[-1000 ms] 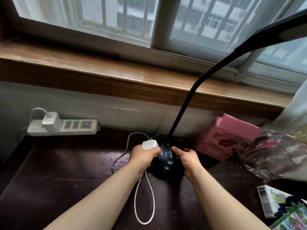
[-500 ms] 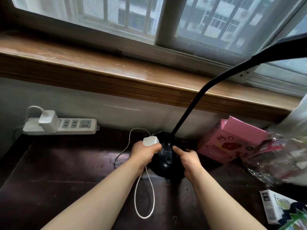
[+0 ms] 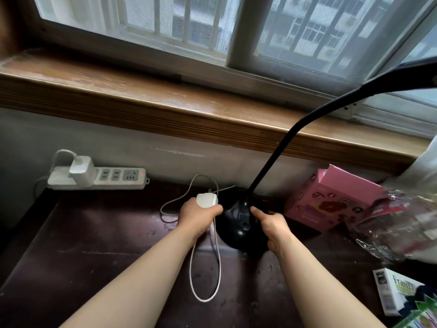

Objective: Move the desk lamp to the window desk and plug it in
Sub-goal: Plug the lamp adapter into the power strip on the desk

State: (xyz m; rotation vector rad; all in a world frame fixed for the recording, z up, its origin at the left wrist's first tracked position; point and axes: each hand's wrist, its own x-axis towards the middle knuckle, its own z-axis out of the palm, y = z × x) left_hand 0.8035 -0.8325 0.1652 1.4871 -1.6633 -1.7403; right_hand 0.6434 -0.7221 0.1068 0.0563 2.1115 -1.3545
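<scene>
- The lamp stands on the dark desk near its back edge, about midway along, below the window sill.
- Its round black base sits between the two hands; the thin neck rises and bends to the right, and the head is cut off by the right edge of the view.
- The left hand is closed in a fist around a white plug, which pokes out above the thumb; the prongs cannot be seen.
- A white cord hangs below that fist in a loop on the desk, and another stretch curls behind the hand toward the lamp; where it joins the base is hidden.
- The right hand rests against the right side of the base, fingers curled, index finger stretched onto the top; how firmly it grips cannot be told.
- A white power strip lies at the back left corner, with a white charger in one socket.
- A pink box sits to the right by the back edge, partly behind blurred clear plastic wrap.
- A printed carton is cut off at the front right corner.
</scene>
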